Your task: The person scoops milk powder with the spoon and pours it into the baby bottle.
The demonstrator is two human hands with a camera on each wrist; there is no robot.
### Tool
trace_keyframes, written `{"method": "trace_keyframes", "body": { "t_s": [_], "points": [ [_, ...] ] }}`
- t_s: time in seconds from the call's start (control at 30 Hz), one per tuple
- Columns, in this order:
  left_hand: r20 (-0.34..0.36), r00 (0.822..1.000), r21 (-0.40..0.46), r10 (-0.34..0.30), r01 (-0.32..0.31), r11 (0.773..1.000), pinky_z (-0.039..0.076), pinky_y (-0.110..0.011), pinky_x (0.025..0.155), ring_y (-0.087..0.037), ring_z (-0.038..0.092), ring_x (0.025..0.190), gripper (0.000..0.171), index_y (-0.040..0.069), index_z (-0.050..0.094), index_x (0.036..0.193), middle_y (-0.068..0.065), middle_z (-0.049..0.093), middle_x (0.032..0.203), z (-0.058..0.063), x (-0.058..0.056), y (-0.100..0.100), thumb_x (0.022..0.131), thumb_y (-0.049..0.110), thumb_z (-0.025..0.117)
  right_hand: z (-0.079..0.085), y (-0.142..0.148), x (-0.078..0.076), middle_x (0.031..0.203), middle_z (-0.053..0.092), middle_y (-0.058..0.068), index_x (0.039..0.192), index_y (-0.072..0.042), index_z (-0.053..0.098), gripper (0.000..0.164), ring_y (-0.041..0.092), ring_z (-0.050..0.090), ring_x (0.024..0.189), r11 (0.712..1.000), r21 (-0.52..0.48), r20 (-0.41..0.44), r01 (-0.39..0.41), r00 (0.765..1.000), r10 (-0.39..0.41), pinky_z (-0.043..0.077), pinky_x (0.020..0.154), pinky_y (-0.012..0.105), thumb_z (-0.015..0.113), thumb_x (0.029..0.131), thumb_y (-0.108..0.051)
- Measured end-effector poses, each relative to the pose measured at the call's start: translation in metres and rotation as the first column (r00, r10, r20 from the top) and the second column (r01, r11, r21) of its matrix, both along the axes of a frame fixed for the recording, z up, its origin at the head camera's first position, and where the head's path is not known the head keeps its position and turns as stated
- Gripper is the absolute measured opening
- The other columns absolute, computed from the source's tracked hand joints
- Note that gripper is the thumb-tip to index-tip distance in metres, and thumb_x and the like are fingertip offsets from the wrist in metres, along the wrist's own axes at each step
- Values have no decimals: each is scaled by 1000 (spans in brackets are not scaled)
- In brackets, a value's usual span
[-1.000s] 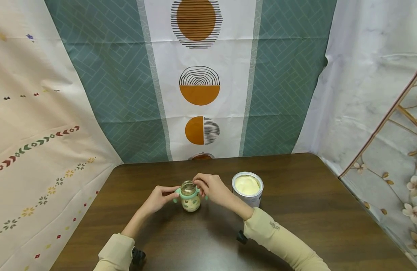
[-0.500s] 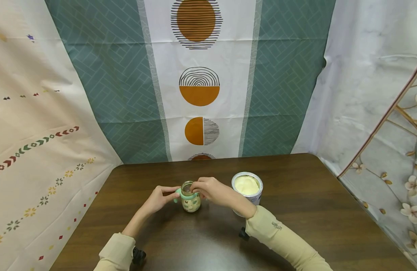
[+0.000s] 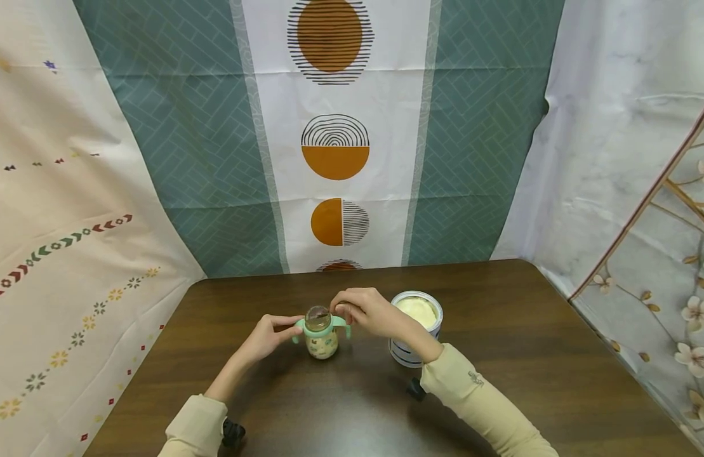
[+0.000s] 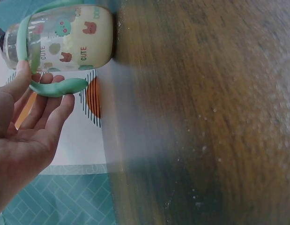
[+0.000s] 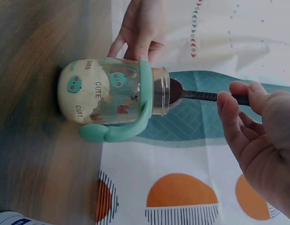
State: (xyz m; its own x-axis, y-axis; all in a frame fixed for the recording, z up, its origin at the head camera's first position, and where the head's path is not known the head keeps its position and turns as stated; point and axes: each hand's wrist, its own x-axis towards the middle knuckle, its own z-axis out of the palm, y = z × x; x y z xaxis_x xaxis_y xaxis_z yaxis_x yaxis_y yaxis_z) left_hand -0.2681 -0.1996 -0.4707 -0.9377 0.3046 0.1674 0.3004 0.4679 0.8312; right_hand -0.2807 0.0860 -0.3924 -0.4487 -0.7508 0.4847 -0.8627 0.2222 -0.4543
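A clear baby bottle (image 3: 322, 346) with a mint-green two-handled collar stands upright on the table, its lower part filled with cream-coloured powder. Its mouth has no cap. My left hand (image 3: 266, 335) pinches the bottle's left handle (image 4: 60, 88) between thumb and fingers. With thumb and fingertips, my right hand (image 3: 365, 311) holds a dark scoop spoon (image 5: 198, 95) by its ribbed handle, just above the bottle. The spoon's bowl (image 5: 175, 91) is at the bottle's mouth; whether any powder is left in it, I cannot tell.
An open tin (image 3: 402, 354) of pale yellow powder stands right of the bottle, partly behind my right forearm. The brown wooden table (image 3: 329, 412) reaches back to a patterned cloth (image 3: 471, 158). Black wrist straps show below both sleeves.
The right hand first moved left over the bottle's mouth, then rose and drew back right, with the spoon's bowl now showing at the opening. The left hand has kept its hold on the handle.
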Motion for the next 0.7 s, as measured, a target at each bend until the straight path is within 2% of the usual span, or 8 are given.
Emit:
{"method": "trace_keyframes", "body": {
  "t_s": [0.17,0.33,0.53,0.7],
  "points": [
    [10,1000,6,8,-8,1000,52,-40,93,-32,61,116,39,6,68,122,-15,67,120,0,0,0,89,26,70,0,3,-1,83,66,9,104,-6,66,14,5,56,65,1000,-21,36,11,999,-11,50,62,17,53,99,-9],
    [15,1000,-1,20,-20,1000,53,-39,92,-31,62,115,39,5,68,122,-15,68,120,0,0,0,89,25,70,0,4,-1,85,67,11,103,-5,66,13,6,58,66,1000,-24,16,-7,1000,7,50,62,15,55,98,-8],
    [4,1000,-4,19,-19,1000,53,-39,91,-32,61,116,39,5,68,122,-16,67,120,0,0,0,89,26,70,0,4,1,94,66,6,105,-5,67,13,5,57,72,997,53,-89,-50,995,54,47,65,13,57,97,-6],
    [7,1000,-4,25,-25,1000,52,-42,94,-32,60,117,38,6,68,121,-15,68,120,-1,0,0,89,26,70,-1,4,3,97,64,4,103,-5,68,11,6,60,75,994,97,-74,-52,996,60,49,68,12,59,96,-9]
  ]
}}
